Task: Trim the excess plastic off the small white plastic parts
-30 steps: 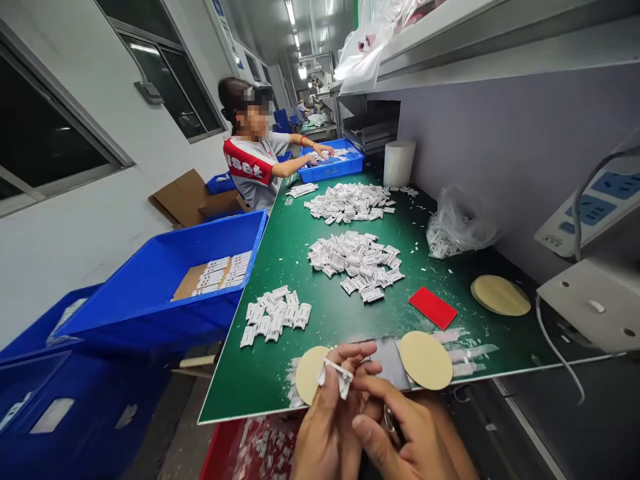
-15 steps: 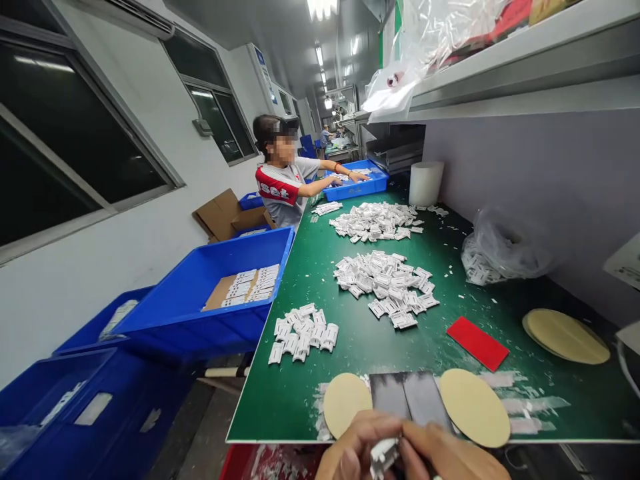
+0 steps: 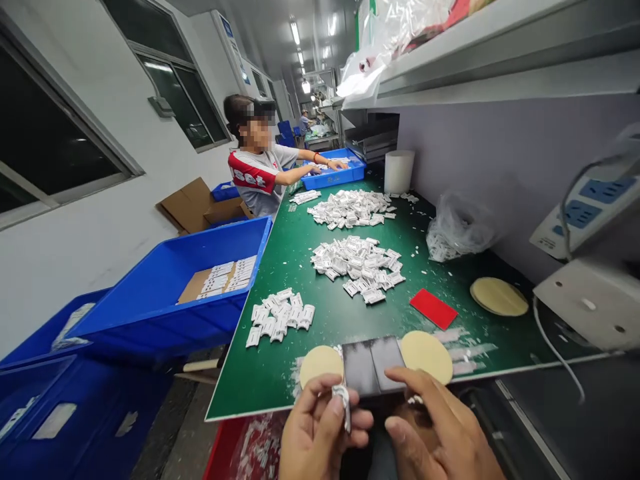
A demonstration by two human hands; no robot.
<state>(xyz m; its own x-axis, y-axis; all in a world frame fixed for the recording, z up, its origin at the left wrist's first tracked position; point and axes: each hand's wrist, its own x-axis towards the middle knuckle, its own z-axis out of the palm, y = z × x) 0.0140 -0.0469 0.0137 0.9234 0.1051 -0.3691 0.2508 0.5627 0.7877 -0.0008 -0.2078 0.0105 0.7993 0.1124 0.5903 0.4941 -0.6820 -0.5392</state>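
Observation:
My left hand [image 3: 320, 427] pinches a small white plastic part [image 3: 342, 400] with a curved edge, between thumb and fingers at the table's front edge. Beside it, my right hand [image 3: 440, 427] is open, its thumb and index finger spread apart. A small white bit [image 3: 415, 400] shows by its fingers; whether the hand touches it I cannot tell. Just beyond both hands lie dark grey abrasive strips [image 3: 373, 363] between a left sanding disc [image 3: 321, 365] and a right sanding disc [image 3: 427, 358], both pale yellow. A small pile of white parts [image 3: 280, 317] rests at the left.
Bigger heaps of white parts [image 3: 357, 263] cover the middle of the green table [image 3: 235, 387]. A red rectangle [image 3: 433, 309], spare yellow discs [image 3: 499, 297] and a plastic bag [image 3: 457, 227] lie rightward. Blue bins [image 3: 165, 320] stand left. A co-worker [image 3: 257, 163] reaches into a blue tray [image 3: 334, 179].
My hands, together around the white part before, have separated. The right hand has drawn away and spread its fingers, while the left keeps the part. The view has turned rightward.

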